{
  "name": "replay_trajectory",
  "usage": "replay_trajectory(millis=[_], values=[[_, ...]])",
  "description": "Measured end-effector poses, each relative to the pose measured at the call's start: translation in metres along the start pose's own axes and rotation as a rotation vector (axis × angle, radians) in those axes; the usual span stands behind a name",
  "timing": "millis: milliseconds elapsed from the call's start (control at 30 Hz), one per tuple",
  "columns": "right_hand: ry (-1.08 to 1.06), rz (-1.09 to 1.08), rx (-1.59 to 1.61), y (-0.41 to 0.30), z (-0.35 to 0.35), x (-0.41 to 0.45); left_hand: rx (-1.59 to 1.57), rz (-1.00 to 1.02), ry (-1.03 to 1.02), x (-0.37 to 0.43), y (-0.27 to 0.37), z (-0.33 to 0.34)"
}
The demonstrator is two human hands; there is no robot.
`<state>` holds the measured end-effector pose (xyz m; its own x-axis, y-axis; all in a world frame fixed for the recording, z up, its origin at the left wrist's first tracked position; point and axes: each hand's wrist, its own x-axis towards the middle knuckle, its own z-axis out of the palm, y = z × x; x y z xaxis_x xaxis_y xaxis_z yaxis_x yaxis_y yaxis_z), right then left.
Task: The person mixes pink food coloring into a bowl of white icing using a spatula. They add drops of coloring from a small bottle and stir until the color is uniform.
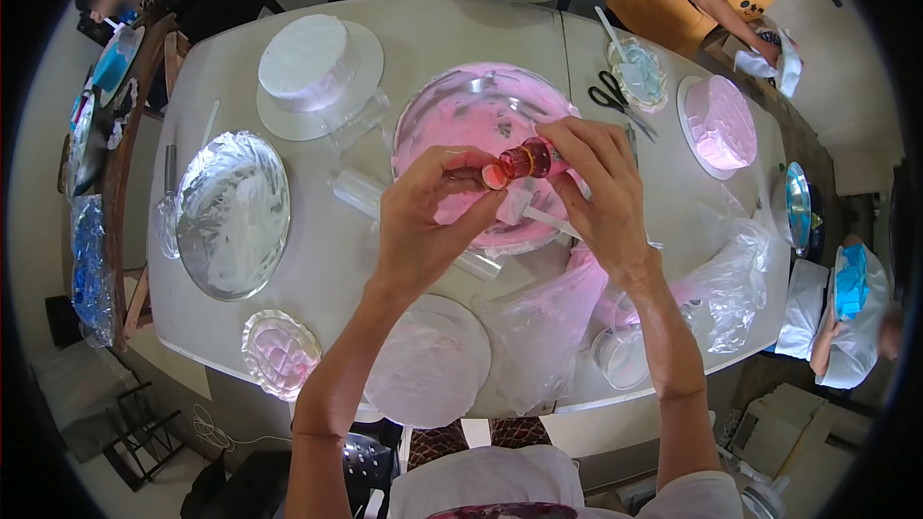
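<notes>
Between the fingertips of my left hand (429, 209) is a small cap (495, 176) with a pale reddish inside. My right hand (604, 191) grips a small red bottle (532, 158), tilted so that its neck comes up against the cap. Whether liquid is flowing cannot be made out. Both hands are above a large metal bowl (401, 119) smeared with pink icing (451, 126). A spatula (551, 220) with a white handle leans in the bowl, partly behind my right hand.
Cakes with white icing (303, 61) and pink icing (721, 122) stand on boards; a pale round cake (422, 367) is nearest me. Around the bowl lie scissors (620, 101), a clear plastic roll (357, 191), plastic bags (548, 331) and an icing-smeared metal bowl (234, 223). Other people are around the table.
</notes>
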<state>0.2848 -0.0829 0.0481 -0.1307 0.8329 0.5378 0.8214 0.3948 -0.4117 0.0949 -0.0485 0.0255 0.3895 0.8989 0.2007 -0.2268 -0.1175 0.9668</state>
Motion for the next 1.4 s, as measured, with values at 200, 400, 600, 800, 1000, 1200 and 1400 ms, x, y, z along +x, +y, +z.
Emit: replay_trajectory(millis=[200, 400, 600, 800, 1000, 1200, 1400], values=[[0.01, -0.028, -0.049, 0.0015, 0.0016, -0.0004, 0.013, 0.014, -0.009, -0.0001, -0.0038, -0.0022], [0.003, -0.039, -0.085, 0.0012, -0.0001, 0.0003, 0.01, 0.006, -0.004, 0.0, -0.0029, -0.001], [0.01, -0.06, -0.111, 0.002, -0.0022, 0.0017, 0.003, 0.015, -0.003, 0.0008, -0.0027, 0.0002], [0.014, -0.068, -0.134, 0.0015, -0.0026, 0.0016, -0.001, 0.047, -0.002, 0.0, -0.0046, 0.0002], [0.015, -0.073, -0.141, 0.0011, -0.0027, 0.0021, 0.005, 0.036, -0.008, -0.001, -0.0045, -0.0002], [0.026, -0.088, -0.15, 0.0024, -0.0033, 0.0026, -0.012, 0.056, 0.0, -0.0006, -0.0062, 0.0009], [0.018, -0.077, -0.149, 0.0022, -0.0036, 0.0018, 0.009, 0.051, -0.008, 0.0, -0.008, 0.0012]])
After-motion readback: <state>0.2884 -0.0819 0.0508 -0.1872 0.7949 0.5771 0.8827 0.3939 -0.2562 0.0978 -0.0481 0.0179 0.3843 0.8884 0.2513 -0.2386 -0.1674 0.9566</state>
